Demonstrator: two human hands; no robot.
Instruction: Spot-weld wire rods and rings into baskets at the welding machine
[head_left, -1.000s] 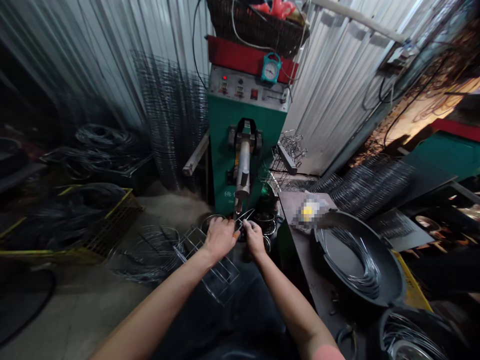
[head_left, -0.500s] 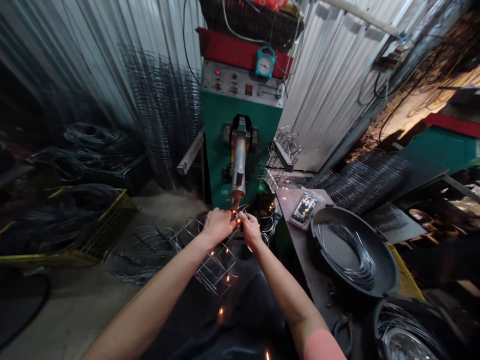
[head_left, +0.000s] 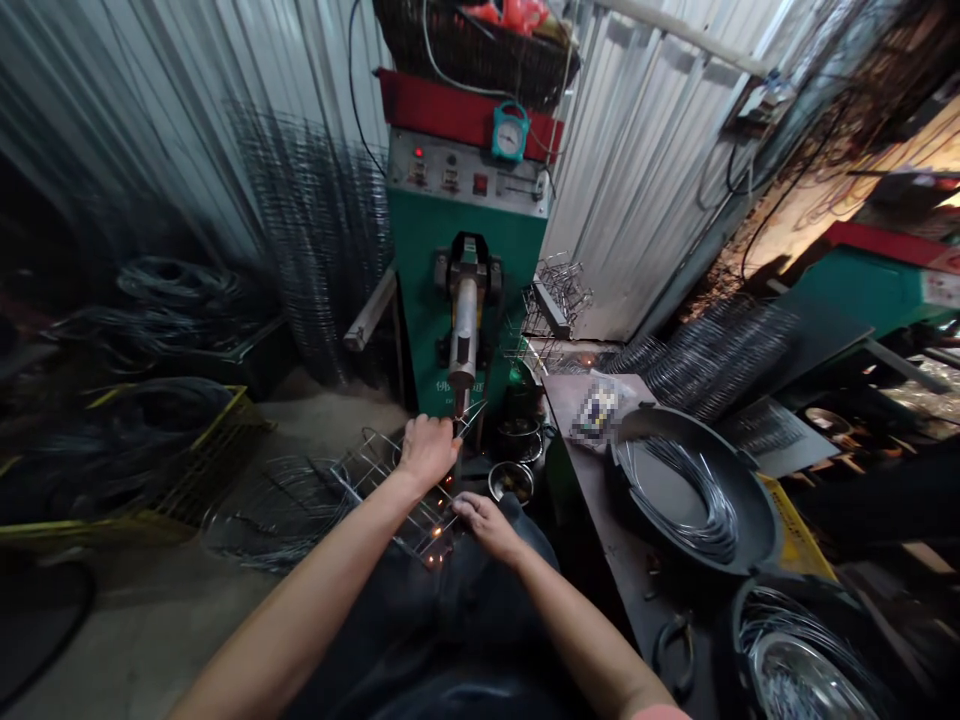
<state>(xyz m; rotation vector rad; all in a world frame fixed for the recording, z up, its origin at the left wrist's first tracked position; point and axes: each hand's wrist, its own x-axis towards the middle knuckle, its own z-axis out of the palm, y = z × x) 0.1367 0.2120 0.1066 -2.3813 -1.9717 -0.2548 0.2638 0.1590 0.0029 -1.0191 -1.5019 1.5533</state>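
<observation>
My left hand (head_left: pixel 430 448) is closed on the upper part of a wire rack (head_left: pixel 420 538), right beside the electrode tip below the metal arm (head_left: pixel 464 325) of a green spot welder (head_left: pixel 420 240). Lower and nearer to me, my right hand (head_left: pixel 484 522) has its thumb and fingers pinched at the rack's right side. The rack is a grid of thin metal rods, tilted, and partly hidden behind my left forearm. A few orange sparks (head_left: pixel 437 531) glow in front of it. Exactly which rods my fingers grip is hard to make out.
On the right, a bench (head_left: pixel 562 420) holds a plastic bag (head_left: pixel 600 405) and a black round tray (head_left: pixel 621 490) with curved wires. Bent wire pieces stand at the back left near a yellow crate (head_left: pixel 225 430). Metal bowls (head_left: pixel 511 483) sit below the welder.
My right hand has moved down toward me, away from the electrode, to the rack's lower side. My left hand stays by the tip. Fewer sparks show, and the view has shifted slightly.
</observation>
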